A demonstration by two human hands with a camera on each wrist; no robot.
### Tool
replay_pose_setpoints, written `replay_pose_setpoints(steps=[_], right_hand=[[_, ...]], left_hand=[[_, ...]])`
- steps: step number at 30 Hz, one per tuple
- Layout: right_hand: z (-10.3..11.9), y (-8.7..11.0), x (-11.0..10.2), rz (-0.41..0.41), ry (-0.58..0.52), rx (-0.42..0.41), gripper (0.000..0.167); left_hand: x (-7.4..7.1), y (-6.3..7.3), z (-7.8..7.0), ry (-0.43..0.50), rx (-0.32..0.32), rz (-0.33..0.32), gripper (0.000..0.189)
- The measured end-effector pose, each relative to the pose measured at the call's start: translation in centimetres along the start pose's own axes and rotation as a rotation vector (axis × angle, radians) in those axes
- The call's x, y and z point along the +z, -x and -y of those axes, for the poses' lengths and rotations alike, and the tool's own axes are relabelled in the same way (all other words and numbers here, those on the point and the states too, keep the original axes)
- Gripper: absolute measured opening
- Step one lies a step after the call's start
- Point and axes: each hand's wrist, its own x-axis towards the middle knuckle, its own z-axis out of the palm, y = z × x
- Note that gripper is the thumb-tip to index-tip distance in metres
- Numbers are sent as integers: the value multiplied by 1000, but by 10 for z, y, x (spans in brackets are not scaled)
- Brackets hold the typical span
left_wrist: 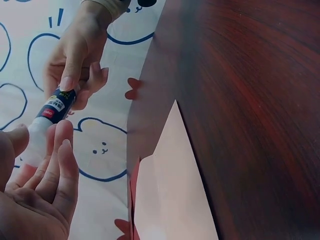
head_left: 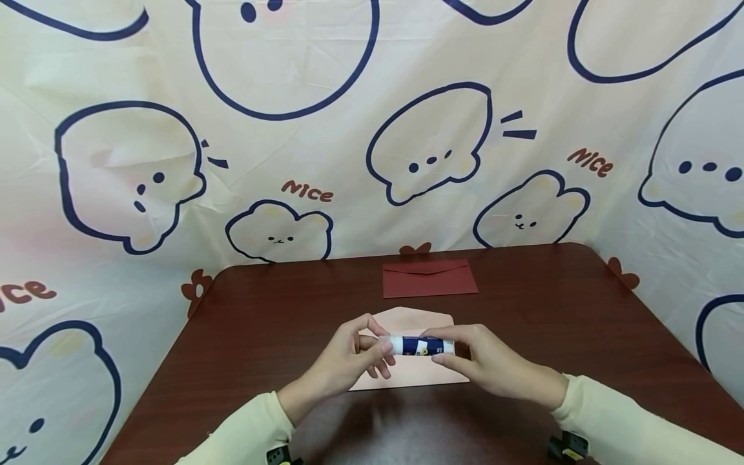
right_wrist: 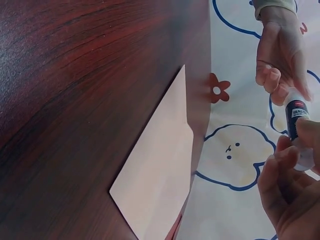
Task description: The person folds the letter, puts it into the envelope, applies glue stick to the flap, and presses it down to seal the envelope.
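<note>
A glue stick [head_left: 423, 346] with a dark blue label and white ends is held level between both hands, above a pale pink envelope [head_left: 407, 373]. My left hand [head_left: 354, 352] pinches its translucent white cap end between thumb and fingers. At the other end, my right hand [head_left: 488, 355] grips the body with thumb and fingertips. The left wrist view shows the glue stick's label [left_wrist: 52, 106] between the two hands. The envelope lies on the table with its flap open toward the far side; the hands partly cover it in the head view.
A dark red envelope [head_left: 430, 279] with its flap folded down lies behind the pale one, near the far edge of the brown wooden table [head_left: 279, 303]. A cartoon-print cloth [head_left: 349, 148] hangs behind and at both sides of the table.
</note>
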Motion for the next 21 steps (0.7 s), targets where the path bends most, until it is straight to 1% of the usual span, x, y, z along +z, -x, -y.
replay_pose_setpoints(steps=[5, 10, 14, 21], right_hand=[[1, 1, 2, -14, 20, -35, 29], [3, 0, 6, -30, 30, -32, 31], [4, -1, 10, -41, 43, -36, 29], [5, -4, 13, -55, 53, -64, 26]], left_hand=[[0, 0, 1, 3, -2, 8, 20], [1, 0, 3, 26, 21, 7, 22], [2, 0, 3, 37, 12, 12, 22], [2, 0, 1, 22, 7, 0, 21]])
